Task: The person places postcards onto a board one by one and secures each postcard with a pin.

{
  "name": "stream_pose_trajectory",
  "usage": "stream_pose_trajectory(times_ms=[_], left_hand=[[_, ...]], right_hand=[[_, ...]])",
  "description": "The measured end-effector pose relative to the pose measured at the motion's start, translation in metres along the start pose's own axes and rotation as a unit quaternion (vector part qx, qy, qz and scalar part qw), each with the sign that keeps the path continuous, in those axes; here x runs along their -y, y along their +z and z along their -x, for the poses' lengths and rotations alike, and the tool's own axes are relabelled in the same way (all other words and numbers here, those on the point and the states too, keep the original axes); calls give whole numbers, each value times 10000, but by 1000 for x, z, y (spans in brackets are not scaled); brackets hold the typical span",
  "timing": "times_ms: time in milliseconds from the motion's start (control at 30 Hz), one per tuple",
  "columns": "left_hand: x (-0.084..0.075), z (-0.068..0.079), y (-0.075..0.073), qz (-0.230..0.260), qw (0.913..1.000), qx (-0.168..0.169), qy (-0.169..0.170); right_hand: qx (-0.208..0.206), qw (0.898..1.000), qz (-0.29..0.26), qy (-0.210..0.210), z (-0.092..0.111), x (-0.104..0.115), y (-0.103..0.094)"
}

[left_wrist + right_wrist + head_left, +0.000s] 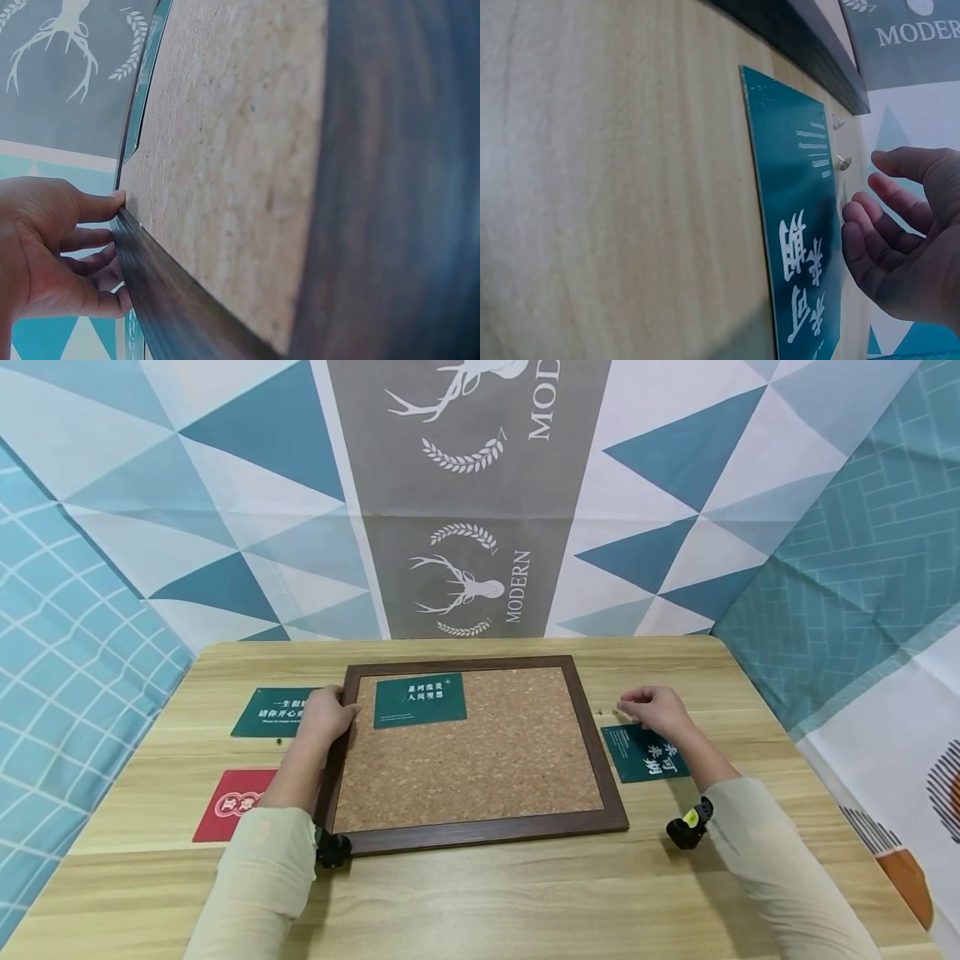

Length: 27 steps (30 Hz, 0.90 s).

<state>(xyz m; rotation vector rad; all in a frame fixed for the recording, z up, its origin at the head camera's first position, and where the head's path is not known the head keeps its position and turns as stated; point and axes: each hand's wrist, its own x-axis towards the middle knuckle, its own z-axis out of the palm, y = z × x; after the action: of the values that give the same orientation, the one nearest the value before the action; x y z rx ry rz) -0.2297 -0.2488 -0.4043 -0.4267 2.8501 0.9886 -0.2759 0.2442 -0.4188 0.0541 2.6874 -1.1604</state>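
Corkboard (487, 768), speckled tan, brown-framed

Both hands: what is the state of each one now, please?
Left hand: closed, pinching the corkboard frame.
Right hand: open, loosely curled, holding nothing visible.

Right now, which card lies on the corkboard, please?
The green card at upper left on the corkboard; the two other green cards and the red card lie on the table.

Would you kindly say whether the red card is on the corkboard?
No, the red card lies on the wooden table, left of the corkboard.
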Motion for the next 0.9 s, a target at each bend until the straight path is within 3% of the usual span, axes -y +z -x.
stream_pose_trajectory(times_ms=[900], left_hand=[[3, -2, 2, -47, 10000, -23, 26]], right_hand=[[56, 9949, 956, -317, -5, -4, 11]])
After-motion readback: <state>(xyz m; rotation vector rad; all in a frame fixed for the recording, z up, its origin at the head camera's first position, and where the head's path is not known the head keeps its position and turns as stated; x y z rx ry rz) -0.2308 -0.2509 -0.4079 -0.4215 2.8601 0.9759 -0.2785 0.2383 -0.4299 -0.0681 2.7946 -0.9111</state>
